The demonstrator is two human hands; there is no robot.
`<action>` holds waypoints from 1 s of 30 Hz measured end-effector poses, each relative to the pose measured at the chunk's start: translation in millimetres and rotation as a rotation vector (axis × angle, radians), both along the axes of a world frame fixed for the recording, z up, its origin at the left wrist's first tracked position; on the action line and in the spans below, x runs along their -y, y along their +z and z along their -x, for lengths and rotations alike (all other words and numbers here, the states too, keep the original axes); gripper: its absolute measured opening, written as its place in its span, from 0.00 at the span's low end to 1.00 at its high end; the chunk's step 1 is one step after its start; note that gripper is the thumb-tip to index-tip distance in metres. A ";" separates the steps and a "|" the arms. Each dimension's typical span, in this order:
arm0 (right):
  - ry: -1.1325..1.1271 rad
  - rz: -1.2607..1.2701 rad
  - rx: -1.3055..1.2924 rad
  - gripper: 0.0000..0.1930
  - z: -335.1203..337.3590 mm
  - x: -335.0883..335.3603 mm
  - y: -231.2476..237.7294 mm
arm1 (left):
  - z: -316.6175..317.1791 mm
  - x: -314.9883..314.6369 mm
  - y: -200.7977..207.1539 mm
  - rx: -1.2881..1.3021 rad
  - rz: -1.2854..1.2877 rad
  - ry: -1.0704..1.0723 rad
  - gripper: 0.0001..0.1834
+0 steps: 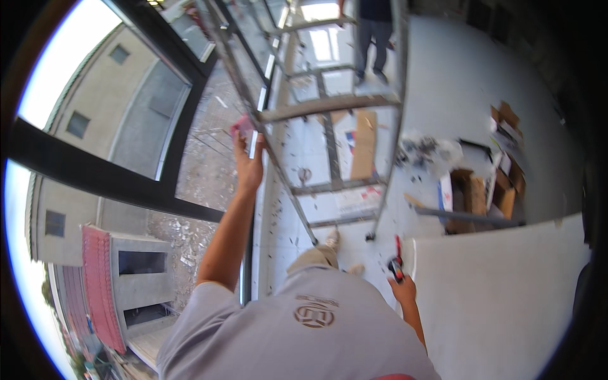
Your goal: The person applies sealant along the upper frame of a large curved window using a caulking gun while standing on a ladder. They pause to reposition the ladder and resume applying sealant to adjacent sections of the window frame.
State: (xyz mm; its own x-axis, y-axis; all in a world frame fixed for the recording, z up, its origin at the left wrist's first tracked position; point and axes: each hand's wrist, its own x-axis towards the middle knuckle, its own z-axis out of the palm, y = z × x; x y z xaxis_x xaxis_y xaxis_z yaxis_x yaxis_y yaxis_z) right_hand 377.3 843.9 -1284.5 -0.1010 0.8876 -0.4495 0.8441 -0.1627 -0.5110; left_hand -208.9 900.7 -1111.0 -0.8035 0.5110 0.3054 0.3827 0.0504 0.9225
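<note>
My left hand is raised beside the left rail of a metal ladder, close to the dark window frame. Its fingers and thumb close around a small bright strip, with a pinkish-red piece at the fingertips. Blur hides what these two things are. Low on the right, my right hand grips a red-and-black hand tool. A thin red part of the tool points forward, away from me. The ladder stands upright just ahead of my feet.
Right of me is a large pale panel. Beyond it lie opened cardboard boxes, a grey bar and plastic wrapping. A cardboard strip lies behind the ladder. Another person stands farther back. Tall windows run along my left.
</note>
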 end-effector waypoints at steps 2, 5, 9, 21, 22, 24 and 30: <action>-0.074 0.024 0.083 0.28 -14.0 0.0 -19.0 | 38.0 -27.3 -10.6 0.012 -0.021 0.019 0.49; -0.152 0.064 0.189 0.28 -34.4 -2.6 -52.5 | 68.3 -65.7 -25.7 0.080 -0.067 -0.162 0.42; -0.281 0.094 0.296 0.26 -53.6 0.9 -92.2 | 64.7 -89.6 -43.7 0.093 -0.176 -0.295 0.42; -0.375 0.105 0.405 0.25 -25.7 -73.6 -82.4 | 135.9 -79.8 -57.6 0.422 -0.198 -0.496 0.42; -0.378 0.104 0.405 0.25 -25.7 -77.4 -83.3 | 153.4 -78.4 -58.9 0.444 -0.223 -0.510 0.41; -0.387 0.100 0.399 0.24 -26.9 -81.0 -87.2 | 187.3 -72.6 -54.8 0.477 -0.263 -0.526 0.42; -0.408 0.017 0.377 0.24 -63.1 -71.7 -108.4 | 276.0 -56.4 -63.1 0.477 -0.313 -0.534 0.44</action>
State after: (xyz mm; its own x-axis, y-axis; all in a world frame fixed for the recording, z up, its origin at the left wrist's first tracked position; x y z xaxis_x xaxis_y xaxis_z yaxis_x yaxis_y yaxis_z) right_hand 440.4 915.6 -1392.8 0.4203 0.8132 -0.4026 0.8347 -0.5205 -0.1800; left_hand -484.9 957.1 -1174.0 -0.5533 0.8128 0.1826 -0.1593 -0.3184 0.9345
